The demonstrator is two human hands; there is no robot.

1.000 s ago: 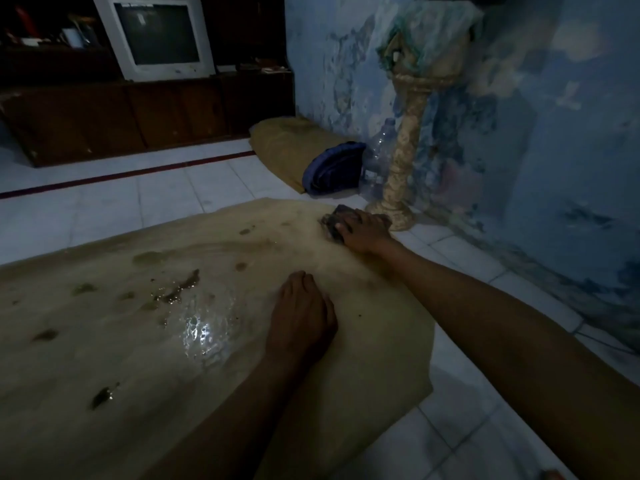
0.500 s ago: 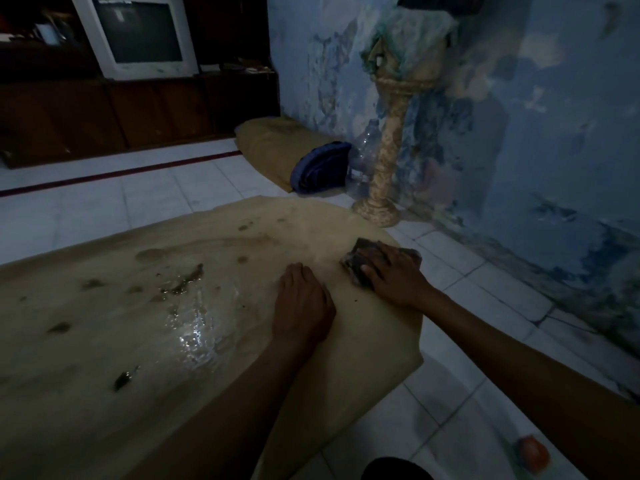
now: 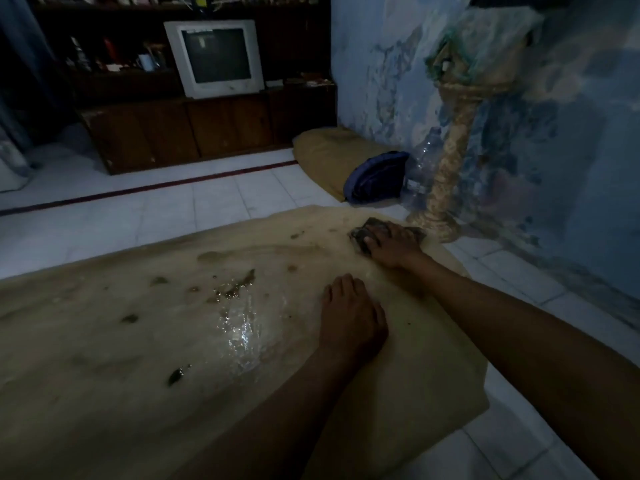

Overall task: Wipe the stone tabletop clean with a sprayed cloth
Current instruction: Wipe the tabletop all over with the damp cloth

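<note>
The beige stone tabletop (image 3: 104,358) fills the lower left, with dark dirt spots and a shiny wet patch near its middle. A dark crumpled cloth (image 3: 363,233) lies at the far right corner of the top. My right hand (image 3: 393,245) presses flat on the cloth, fingers spread over it. Palm down on the bare stone nearer to me, my left hand (image 3: 349,320) rests just right of the wet patch, holding nothing.
Beyond the table corner stand a carved pedestal (image 3: 446,181) and a clear plastic bottle (image 3: 420,171) against the blue wall. A tan cushion (image 3: 329,157) and folded blue cloth (image 3: 375,181) lie on the tiled floor. An old television (image 3: 214,57) sits on a dark cabinet.
My right hand slid the cloth back toward me along the right edge, then out again to the far corner. My left hand has stayed in place on the stone.
</note>
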